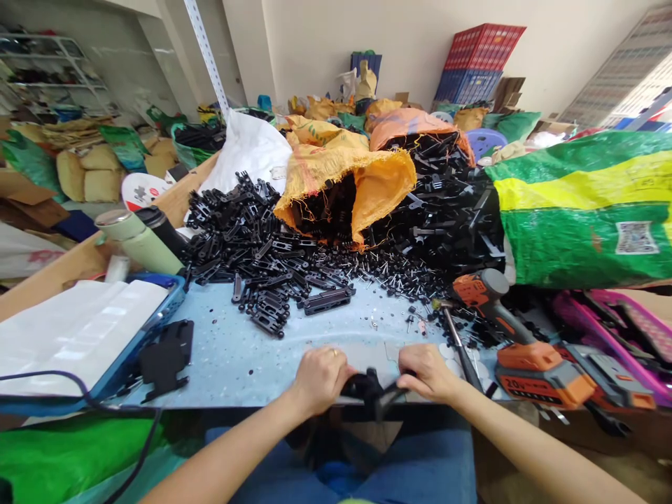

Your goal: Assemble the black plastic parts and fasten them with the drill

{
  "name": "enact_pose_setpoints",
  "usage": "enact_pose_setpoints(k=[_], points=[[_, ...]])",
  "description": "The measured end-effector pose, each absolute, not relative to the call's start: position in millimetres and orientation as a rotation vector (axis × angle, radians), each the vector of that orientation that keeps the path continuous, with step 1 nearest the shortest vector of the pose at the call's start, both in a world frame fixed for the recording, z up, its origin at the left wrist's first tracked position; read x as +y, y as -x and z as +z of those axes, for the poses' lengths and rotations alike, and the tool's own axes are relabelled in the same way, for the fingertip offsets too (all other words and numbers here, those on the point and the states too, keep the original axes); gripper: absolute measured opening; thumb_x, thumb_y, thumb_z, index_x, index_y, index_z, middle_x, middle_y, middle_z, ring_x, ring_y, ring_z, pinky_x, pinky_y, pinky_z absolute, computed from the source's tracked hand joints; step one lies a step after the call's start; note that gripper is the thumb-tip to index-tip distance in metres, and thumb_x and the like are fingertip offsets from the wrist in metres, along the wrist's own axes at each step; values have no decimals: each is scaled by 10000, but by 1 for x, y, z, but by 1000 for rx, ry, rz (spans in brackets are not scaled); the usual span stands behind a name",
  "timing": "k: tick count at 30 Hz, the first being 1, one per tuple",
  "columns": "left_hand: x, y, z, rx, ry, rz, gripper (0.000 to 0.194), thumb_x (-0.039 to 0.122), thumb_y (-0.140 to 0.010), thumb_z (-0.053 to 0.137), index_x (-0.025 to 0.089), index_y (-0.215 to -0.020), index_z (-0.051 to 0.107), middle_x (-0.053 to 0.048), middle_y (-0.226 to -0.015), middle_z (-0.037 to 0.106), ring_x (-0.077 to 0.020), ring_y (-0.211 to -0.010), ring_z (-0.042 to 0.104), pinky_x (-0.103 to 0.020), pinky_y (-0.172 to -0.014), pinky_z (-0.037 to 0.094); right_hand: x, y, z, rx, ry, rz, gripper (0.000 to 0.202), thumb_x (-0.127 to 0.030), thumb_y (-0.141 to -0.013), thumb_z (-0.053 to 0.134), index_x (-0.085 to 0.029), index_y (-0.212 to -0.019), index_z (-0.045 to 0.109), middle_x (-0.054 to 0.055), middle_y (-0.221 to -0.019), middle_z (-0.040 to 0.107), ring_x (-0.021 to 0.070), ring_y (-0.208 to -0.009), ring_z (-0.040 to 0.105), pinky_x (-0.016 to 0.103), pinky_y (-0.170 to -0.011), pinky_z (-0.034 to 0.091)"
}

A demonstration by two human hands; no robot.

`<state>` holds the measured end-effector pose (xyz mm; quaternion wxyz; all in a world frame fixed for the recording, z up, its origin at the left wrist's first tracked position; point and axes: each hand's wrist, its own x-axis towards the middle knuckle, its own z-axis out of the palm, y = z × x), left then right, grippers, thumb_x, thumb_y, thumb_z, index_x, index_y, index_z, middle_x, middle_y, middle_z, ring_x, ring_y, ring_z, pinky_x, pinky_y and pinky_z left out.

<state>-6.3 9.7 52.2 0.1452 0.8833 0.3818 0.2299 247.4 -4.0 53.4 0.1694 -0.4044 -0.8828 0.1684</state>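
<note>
Gripping black plastic bracket in left hand and right hand at desk near edge; likely unfinished, with loose links remaining.

We held a black part, blurred in detail, low before us, our left hand on one end and our right hand on the other; its thicker middle stood crosswise, its right-hand arm slanting upward.

the held part is between the left hand and the right hand. behind them, a pile of links lies on the table. at right, the hammer lies left of the power drill.
</note>
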Motion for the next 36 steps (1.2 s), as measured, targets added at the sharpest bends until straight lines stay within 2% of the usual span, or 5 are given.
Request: enact_pose_setpoints(k=[5,10,18,31,36], points=[[-38,-8,101,635,-1988,1200,573,471,-930,99,186,-631,496,-27,-522,496,-128,-508,483,-263,-529,383,-33,-182,82,-1904,646,1083,535,-588,-889,151,-216,-635,440,0,-510,428,135,-489,431,257,-530,355],[-23,-25,71,849,-1963,1549,602,510,-915,84,171,-988,576,-108,-826,627,-197,-776,585,-330,-679,451,7,-117,43,-1356,935,833,434,-500,-902,102,-215,-1021,407,100,-997,510,183,-861,524,327,-776,448],[60,18,8,1303,-2802,605,380,395,-839,533,273,-1198,526,-94,-1071,585,-251,-1005,504,-433,-846,382,198,-153,49,-1903,1695,139,404,-390,-913,377,-92,-1174,452,132,-1107,517,195,-1073,460,340,-889,377],[160,142,30,2620,-1698,724,392,311,-871,407,70,-1178,451,-203,-1169,509,-294,-1121,447,-416,-891,374,180,-192,63,-1825,1663,206,298,-398,-798,536,-109,-830,606,88,-882,630,160,-844,571,272,-761,411],[179,186,14,2608,-1506,563,338,300,-779,520,38,-992,533,-240,-989,595,-339,-976,547,-432,-789,431,90,-207,30,-1283,1414,1054,353,-459,-687,649,-167,-569,490,23,-625,592,163,-639,588,294,-624,474]])
